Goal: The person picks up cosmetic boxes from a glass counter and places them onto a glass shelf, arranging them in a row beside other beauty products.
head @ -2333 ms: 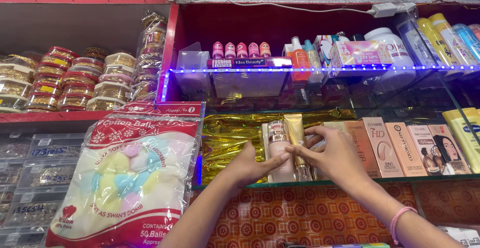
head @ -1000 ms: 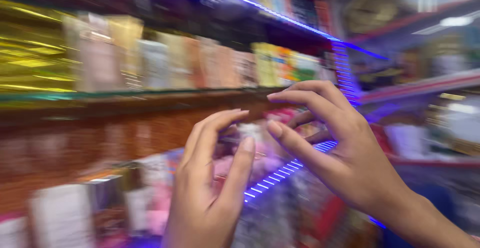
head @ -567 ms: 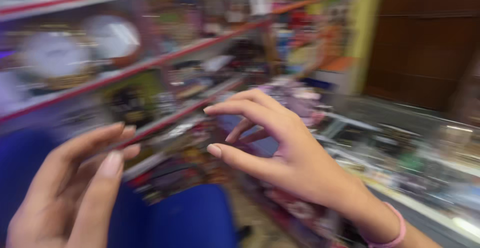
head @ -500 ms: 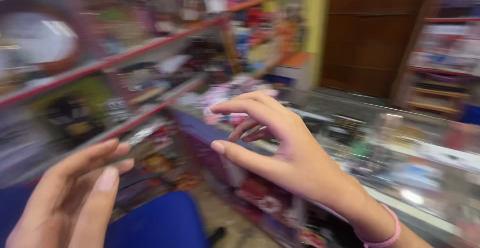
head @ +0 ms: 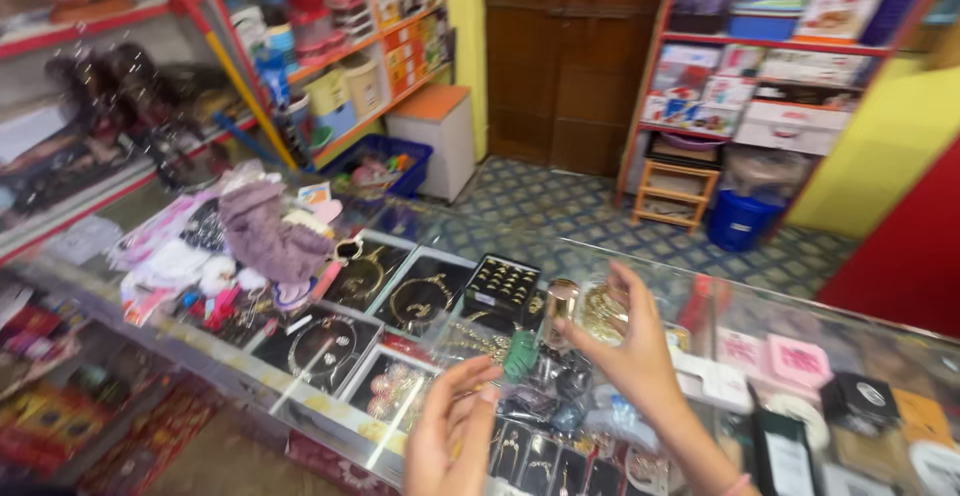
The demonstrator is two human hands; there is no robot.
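— What do we see at the far left?

— Red-edged shelves (head: 95,31) crowded with goods, too blurred to name. Below them our glass counter (head: 300,406) begins, and on its left end lies a soft heap of cloth (head: 265,236), mauve and fuzzy, among pink and white bits.

— And further along the counter?

— Black flat trays of jewellery (head: 405,301) under the glass, gold necklaces curved on dark backing, and a small square tray of rings (head: 502,281). Hard, shiny things next to that woolly pile.

— Our hands?

— Our left hand (head: 450,441) is low at the frame's bottom, fingers loosely curled and slightly apart; we see nothing in it. Our right hand (head: 625,351) is above the counter, thumb and fingers pinched round a small golden tube (head: 560,311).

— How does the tube lie?

— Its long axis stands almost upright, tipped a little; the rounded top end points up and away from us, the lower end sits at our fingertips. It looks smooth, metallic, cylindrical. It is held over the glass, just right of the ring tray, not touching the counter as far as we can tell.

— Further right?

— Pink and white flat boxes (head: 795,361) and dark square ones on the counter. Beyond, a patterned tile floor (head: 600,216), a brown wooden door (head: 570,56), a small wooden stool (head: 680,191), a blue bucket (head: 742,221) and more red shelving.
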